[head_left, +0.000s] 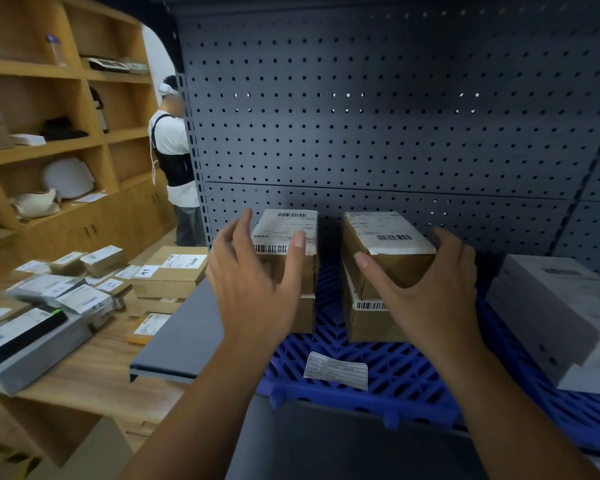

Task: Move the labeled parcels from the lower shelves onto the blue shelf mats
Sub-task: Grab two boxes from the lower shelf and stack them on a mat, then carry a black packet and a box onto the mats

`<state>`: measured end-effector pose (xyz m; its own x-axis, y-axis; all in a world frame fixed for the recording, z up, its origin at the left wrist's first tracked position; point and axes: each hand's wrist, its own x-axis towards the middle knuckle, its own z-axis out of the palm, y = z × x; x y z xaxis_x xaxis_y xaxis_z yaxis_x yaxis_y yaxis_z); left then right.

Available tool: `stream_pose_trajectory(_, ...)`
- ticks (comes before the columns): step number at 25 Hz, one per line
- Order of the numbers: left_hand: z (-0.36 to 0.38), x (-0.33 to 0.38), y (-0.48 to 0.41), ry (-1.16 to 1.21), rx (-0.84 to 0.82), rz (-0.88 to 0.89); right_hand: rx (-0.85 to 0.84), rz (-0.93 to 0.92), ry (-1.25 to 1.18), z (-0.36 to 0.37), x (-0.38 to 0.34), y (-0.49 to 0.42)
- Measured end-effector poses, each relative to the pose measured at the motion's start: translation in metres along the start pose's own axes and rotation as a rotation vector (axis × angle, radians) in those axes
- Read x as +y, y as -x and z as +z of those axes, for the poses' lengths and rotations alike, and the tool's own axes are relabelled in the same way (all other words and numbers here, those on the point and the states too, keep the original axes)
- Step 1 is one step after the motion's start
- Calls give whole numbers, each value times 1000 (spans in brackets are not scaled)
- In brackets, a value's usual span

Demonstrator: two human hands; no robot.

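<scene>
Spanning the top right parcel point(388, 237) thumb to fingers, the right grip point(430, 296) clasps it on the blue mat point(395, 368); the left grip point(253, 282) hangs released by the left stack point(284, 230). Stiff cardboard, probably light: hold opposite sides.

The left hand point(253, 282) and the right hand point(426, 292) are bare, and each thumb's nail, at the grip itself, is cut short and rounded. Back from each grip, the left forearm point(201, 410) and the right forearm point(513, 420) are bare to the picture's lower edge.
</scene>
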<state>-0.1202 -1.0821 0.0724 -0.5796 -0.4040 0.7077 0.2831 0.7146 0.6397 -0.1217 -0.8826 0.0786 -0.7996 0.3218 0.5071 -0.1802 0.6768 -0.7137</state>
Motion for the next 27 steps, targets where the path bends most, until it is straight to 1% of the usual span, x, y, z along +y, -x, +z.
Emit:
stream_pose_trajectory(5, -8, 9, 17, 69, 54, 41, 0, -64, -41, -12, 11, 14)
stream_pose_trajectory(8, -15, 14, 35, 118, 85, 130, 16, -94, -17, -24, 17, 33)
stream_pose_trajectory(11, -23, 26, 58, 220, 24, 232, 112, -109, 66, -48, 19, 61)
stream_pose_trajectory(14, -25, 36, 79, 361, -153, 287, 214, -106, 180, -74, 20, 96)
stream_pose_trajectory(18, -16, 44, 124, 436, -433, 292, 200, -50, 338, -110, 40, 148)
stream_pose_trajectory(21, -9, 66, 171, 493, -666, 266, 235, 17, 425, -152, 58, 183)
stream_pose_trajectory(24, -2, 101, 209, 564, -809, 333, 272, 112, 529, -195, 73, 209)
stream_pose_trajectory(27, 7, 136, 240, 631, -898, 390, 305, 229, 632, -233, 91, 229)
